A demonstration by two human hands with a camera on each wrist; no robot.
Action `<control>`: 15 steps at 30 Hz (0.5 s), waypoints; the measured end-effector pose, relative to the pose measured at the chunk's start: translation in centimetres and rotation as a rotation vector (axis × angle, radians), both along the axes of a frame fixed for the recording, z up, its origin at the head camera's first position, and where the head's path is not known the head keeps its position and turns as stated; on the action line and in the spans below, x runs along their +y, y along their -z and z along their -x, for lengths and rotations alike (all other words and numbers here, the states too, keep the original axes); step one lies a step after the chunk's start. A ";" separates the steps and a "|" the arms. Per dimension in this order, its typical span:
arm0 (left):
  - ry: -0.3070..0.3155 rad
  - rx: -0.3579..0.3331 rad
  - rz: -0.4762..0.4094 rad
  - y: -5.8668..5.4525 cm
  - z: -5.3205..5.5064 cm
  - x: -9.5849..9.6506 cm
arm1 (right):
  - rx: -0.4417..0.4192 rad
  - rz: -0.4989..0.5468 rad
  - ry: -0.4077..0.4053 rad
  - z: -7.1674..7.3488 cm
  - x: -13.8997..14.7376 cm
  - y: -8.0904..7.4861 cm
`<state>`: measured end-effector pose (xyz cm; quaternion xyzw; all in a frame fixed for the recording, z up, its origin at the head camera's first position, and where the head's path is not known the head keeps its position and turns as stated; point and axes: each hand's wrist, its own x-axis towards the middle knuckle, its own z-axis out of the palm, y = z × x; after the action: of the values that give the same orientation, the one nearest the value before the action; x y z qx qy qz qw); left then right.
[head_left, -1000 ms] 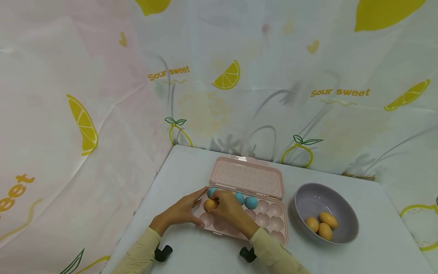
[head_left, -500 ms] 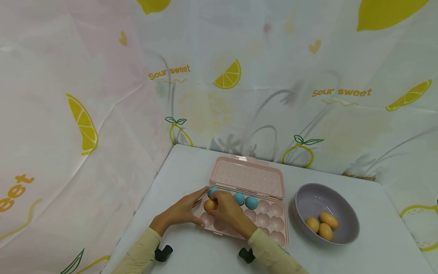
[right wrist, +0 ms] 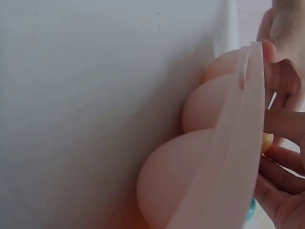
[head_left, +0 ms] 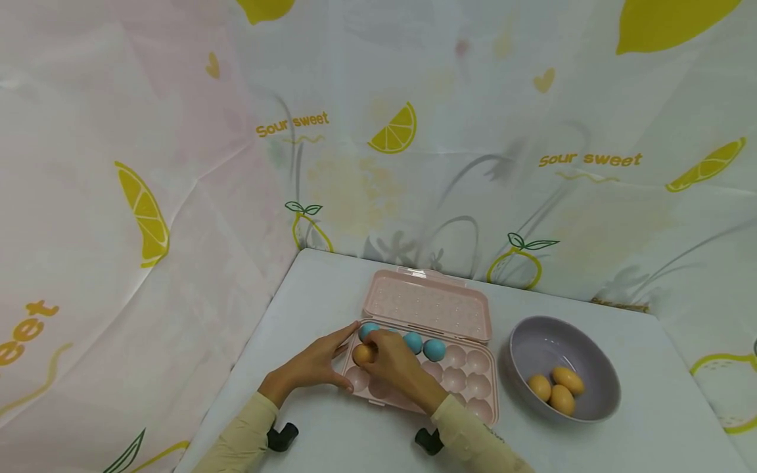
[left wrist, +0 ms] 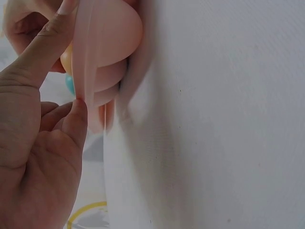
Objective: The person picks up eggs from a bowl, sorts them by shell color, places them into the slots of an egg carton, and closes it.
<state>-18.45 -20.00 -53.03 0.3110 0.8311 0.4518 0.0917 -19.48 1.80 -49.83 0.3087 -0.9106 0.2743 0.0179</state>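
Observation:
A pink egg tray [head_left: 454, 380] lies on the white table with its lid [head_left: 427, 303] folded back. My left hand [head_left: 307, 362] grips the tray's left end, thumb at the front and fingers at the back corner. With thumb and fingers, my right hand [head_left: 397, 361] pinches a brown egg [head_left: 362, 355] in the middle row's leftmost cup. Along the back row sit blue eggs [head_left: 434, 350], one partly hidden behind the right hand. From low at the side, the left wrist view shows the tray's rounded cups [left wrist: 114, 33]; the right wrist view shows cups [right wrist: 167, 176] too.
Right of the tray stands a grey-purple bowl [head_left: 606, 374] holding three brown eggs [head_left: 562, 399]. Black fittings [head_left: 282, 437] show at both wrists. A lemon-print sheet [head_left: 355, 184] rises behind and to the left of the table [head_left: 331, 440].
Both hands stay in place on the tray and the brown egg. Only the right wrist and sleeve shift very slightly; the eggs and bowl stay put.

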 end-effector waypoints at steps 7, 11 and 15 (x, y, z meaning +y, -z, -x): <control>-0.006 0.013 -0.002 -0.2 -0.1 0.1 | -0.008 0.047 -0.015 0.0 1.0 -0.8; -0.017 -0.007 0.009 -0.1 0.0 0.2 | 0.014 0.084 -0.025 0.0 2.2 -1.2; -0.029 -0.032 0.021 -0.1 0.1 0.2 | 0.047 0.093 -0.011 -0.1 3.7 -1.6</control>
<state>-18.51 -19.77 -52.96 0.2905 0.8388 0.4491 0.1017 -19.39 5.54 -48.24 0.3187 -0.8945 0.3091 0.0523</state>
